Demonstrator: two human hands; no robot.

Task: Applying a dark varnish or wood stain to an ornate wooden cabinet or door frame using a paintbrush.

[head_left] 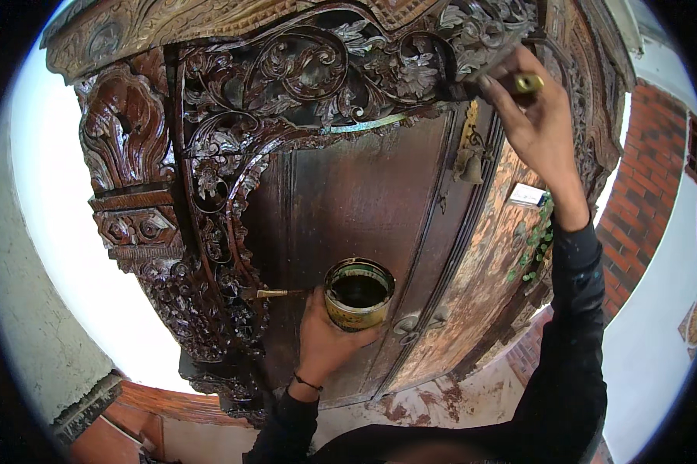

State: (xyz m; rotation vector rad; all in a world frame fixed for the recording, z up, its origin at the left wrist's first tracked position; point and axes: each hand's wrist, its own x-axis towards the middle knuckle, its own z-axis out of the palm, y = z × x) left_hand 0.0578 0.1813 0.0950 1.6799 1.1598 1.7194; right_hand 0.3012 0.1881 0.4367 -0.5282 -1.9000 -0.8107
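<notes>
While left hand point(325, 336) grips tin point(358, 294) — right hand point(536, 116) brushes

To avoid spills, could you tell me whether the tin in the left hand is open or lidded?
Open: the tin has no lid, and dark liquid shows inside.

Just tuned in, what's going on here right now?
A person is working on a big carved wooden door. The left hand holds a small open tin of dark liquid low in front of the door, with a second brush sticking out to the side from the same hand. The right hand is raised high, pressing a brush into the leafy carving above the door. Much of the carving looks dark and glossy; the right-hand panel looks paler and patchy.
</notes>
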